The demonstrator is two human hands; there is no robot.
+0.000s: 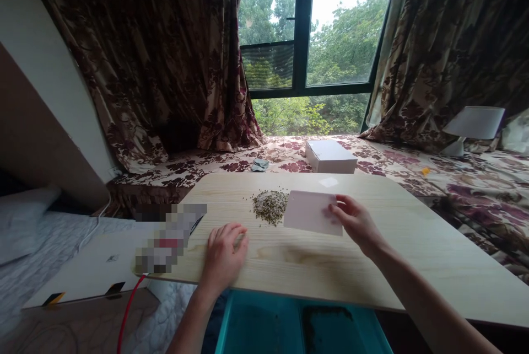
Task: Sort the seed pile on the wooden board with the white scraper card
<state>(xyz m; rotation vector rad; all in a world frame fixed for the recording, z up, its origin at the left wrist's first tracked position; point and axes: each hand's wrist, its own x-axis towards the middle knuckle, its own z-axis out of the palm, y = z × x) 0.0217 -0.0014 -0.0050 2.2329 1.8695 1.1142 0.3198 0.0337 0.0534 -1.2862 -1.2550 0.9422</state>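
Note:
My right hand (353, 220) pinches the right edge of a flat white plastic card (311, 212), thumb on the near face. The card is tilted up over the table, its left edge beside a pile of mixed green and white grains (269, 206), like mung beans and rice. A few grains lie scattered around the pile. My left hand (226, 252) rests on the tabletop to the near left of the pile, its fingers curled in and the thumb close to them. What its fingers may hold is hidden.
The pale wooden table (289, 266) has a small white paper (328, 182) near its far edge. Below its near edge sits a turquoise two-part tray (260, 323). A pixelated item (169, 241) and red cable (129, 310) are left. Beyond stand a white box (332, 155) and lamp (475, 122).

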